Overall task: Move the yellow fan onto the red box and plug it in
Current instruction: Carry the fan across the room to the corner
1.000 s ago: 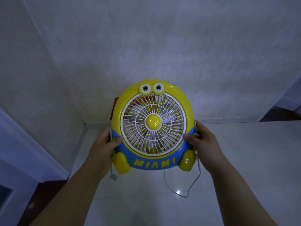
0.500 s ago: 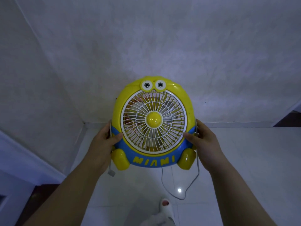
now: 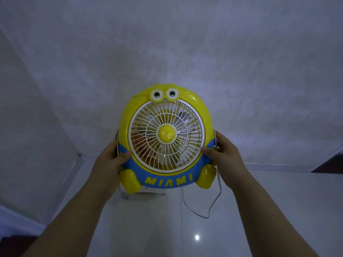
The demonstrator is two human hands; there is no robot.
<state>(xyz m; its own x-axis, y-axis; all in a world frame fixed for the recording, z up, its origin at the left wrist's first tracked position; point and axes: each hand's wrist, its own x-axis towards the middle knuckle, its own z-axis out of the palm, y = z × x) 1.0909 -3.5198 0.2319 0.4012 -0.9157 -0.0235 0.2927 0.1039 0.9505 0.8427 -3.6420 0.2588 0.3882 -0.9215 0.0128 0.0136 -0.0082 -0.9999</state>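
Gripping the yellow fan [image 3: 165,138] from both sides, the left hand [image 3: 109,162] and right hand [image 3: 222,154] hold it upright in the air near the wall corner. No red box is clearly visible behind the fan; the cord [image 3: 213,201] dangles below the fan unplugged, so placing and plugging remain.

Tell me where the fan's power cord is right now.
In the head view, the white cord hangs from the yellow fan on its right side, passing the right hand and looping down above the floor.
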